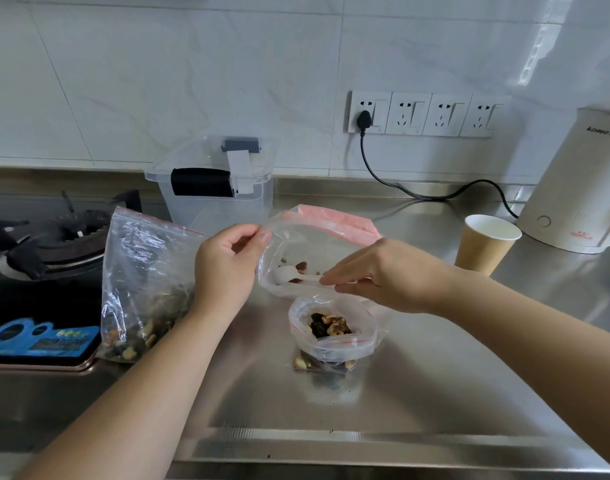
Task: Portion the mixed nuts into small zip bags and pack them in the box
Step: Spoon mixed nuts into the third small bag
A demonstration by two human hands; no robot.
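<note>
- The brushed stainless-steel worktop [417, 393] carries everything within arm's reach, giving a flat base for bags that would otherwise slump.
- The clear plastic storage box [213, 195] with its lid resting tilted across the top sits at the back near the wall; no filled bag shows inside it, so packing seems not yet begun.
- The large clear zip bag of mixed nuts [140, 289] with a red seal strip leans against the edge of the gas hob at the left, apparently propped there as the bulk supply.
- The nearly empty clear zip bag with a pink seal strip [317, 251] is held up in the air over the middle. The left hand [227, 268] pinches its rim, probably to keep the mouth open.
- The right hand [383, 275] grips the handle of a small white plastic spoon [289, 275], whose bowl reaches inside that bag beside a few loose nuts.
- The small clear zip bag partly filled with nuts [331, 330] stands open-mouthed on the worktop directly below, well placed to catch a spoonful.
- A brown paper cup [483, 247] stands off to the right, clear of the work.
</note>
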